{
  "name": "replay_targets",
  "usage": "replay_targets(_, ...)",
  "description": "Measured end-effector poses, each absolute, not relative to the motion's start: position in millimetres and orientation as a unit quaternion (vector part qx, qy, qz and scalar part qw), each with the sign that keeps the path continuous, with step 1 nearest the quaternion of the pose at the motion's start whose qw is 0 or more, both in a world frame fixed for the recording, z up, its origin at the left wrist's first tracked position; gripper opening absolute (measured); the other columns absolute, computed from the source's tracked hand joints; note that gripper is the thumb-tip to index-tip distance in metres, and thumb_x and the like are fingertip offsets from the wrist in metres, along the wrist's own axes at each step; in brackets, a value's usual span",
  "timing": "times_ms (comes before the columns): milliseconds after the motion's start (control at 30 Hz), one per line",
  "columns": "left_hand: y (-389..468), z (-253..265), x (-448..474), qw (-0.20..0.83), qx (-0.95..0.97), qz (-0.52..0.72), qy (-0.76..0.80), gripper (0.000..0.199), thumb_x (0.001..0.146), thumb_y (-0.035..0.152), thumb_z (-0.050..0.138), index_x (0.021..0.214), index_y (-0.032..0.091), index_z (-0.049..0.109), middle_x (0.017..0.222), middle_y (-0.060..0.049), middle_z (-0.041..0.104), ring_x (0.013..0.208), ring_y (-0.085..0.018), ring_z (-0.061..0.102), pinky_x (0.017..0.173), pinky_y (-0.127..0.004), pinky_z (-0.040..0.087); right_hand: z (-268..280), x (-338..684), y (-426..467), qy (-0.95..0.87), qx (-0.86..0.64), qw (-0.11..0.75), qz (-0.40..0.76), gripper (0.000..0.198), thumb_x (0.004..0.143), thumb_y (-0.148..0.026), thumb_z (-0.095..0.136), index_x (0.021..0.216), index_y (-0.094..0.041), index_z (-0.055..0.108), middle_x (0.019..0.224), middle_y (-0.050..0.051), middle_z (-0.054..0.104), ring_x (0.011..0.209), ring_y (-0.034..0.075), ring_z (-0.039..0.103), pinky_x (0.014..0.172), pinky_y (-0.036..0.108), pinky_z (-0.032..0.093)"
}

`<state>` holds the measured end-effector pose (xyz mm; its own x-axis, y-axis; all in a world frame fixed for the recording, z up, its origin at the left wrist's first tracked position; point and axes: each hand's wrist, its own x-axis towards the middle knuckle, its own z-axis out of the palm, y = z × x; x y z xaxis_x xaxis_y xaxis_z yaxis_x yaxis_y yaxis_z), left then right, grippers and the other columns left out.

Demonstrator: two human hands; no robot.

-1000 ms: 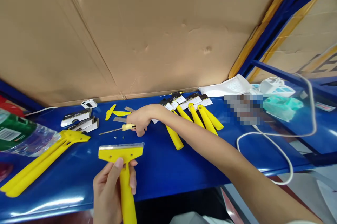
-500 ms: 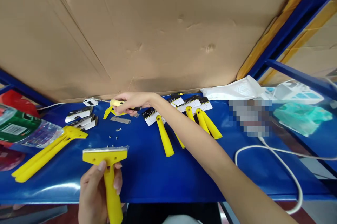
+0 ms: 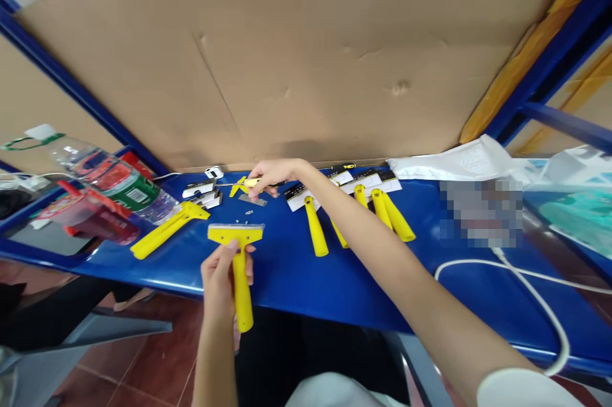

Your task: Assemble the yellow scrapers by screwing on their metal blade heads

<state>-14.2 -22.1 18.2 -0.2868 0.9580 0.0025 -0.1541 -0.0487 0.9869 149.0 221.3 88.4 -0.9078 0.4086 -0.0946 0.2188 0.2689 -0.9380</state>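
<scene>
Yellow scraper: the scraper (image 3: pixel 243 289) is standing in front of the person, above the near edge of the blue table (image 3: pixel 296 292), its wide head up and a pale strip running along the top edge.
Left hand: the left hand (image 3: pixel 218 273) is gripping the scraper's neck — the thumb is pressing on the front, the fingers are curling behind.
Right hand: the right hand (image 3: pixel 265 178) is reaching across to the back of the table, its fingers closing around a screwdriver (image 3: pixel 252 182) whose thin shaft is pointing left.
Under the right hand: a small yellow piece (image 3: pixel 238 190) and a flat metal blade (image 3: pixel 252 200) are lying there, with tiny metal bits (image 3: pixel 248 212) nearer the scraper.
Right of centre: yellow handles (image 3: pixel 315 228) are lying near black-and-white cards (image 3: pixel 297 195), partly hidden by the forearm.
Left side: more yellow scrapers (image 3: pixel 165 231) are resting beside a tilted bottle (image 3: pixel 129 193) and a cup of red drink (image 3: pixel 95 219); black-and-white boxes (image 3: pixel 198 189) are sitting farther back.
Far right: a white packet (image 3: pixel 444 158) is lying against the cardboard (image 3: pixel 310 43) — a white cable (image 3: pixel 530 276) is curving nearer.
</scene>
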Motion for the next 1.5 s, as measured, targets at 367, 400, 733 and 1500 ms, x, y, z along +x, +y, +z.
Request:
replay_targets(367, -18.7, 7.2, -19.4, 0.417, 0.358, 0.697, 0.461, 0.035, 0.088, 0.050, 0.081, 0.085, 0.017, 0.069, 0.076, -0.005, 0.075, 0.049, -0.012, 0.057, 0.045, -0.024, 0.044, 68.1, 137.0, 208.3, -0.853, -0.350, -0.073, 0.381, 0.033, 0.072, -0.033, 0.095, 0.092, -0.014, 0.076, 0.072, -0.002, 0.067, 0.056, 0.010, 0.056, 0.057, 0.026, 0.045)
replay_targets(400, -18.6, 7.1, -20.1, 0.402, 0.339, 0.719, 0.454, 0.035, 0.088, 0.049, 0.081, 0.085, 0.017, 0.067, 0.082, -0.005, 0.076, 0.051, -0.011, 0.058, 0.046, -0.024, 0.045, 64.7, 134.5, 206.6, -0.852, -0.353, -0.080, 0.378, 0.034, 0.072, -0.034, 0.095, 0.092, -0.014, 0.076, 0.073, -0.002, 0.068, 0.057, 0.010, 0.056, 0.057, 0.026, 0.045)
replay_targets(733, -25.4, 2.5, -20.0, 0.363, 0.278, 0.787, 0.415, 0.039, 0.091, 0.051, 0.082, 0.086, 0.018, 0.062, 0.089, -0.005, 0.076, 0.056, -0.010, 0.058, 0.050, -0.024, 0.047, 58.9, 126.4, 197.9, -0.869, -0.343, -0.103, 0.343, 0.030, 0.080, -0.039, 0.091, 0.087, -0.016, 0.073, 0.081, 0.003, 0.073, 0.057, 0.012, 0.058, 0.058, 0.030, 0.043)
replay_targets(1500, -26.4, -6.0, -80.5, 0.362, 0.373, 0.718, 0.463, 0.041, 0.093, 0.055, 0.080, 0.087, 0.015, 0.077, 0.069, -0.002, 0.065, 0.051, -0.010, 0.055, 0.047, -0.022, 0.045, 30.0, 99.9, 199.6, -0.901, -0.276, 0.162, 0.292, 0.020, 0.079, -0.016, 0.083, 0.097, -0.018, 0.075, 0.107, 0.008, 0.081, 0.093, 0.022, 0.074, 0.078, 0.030, 0.053)
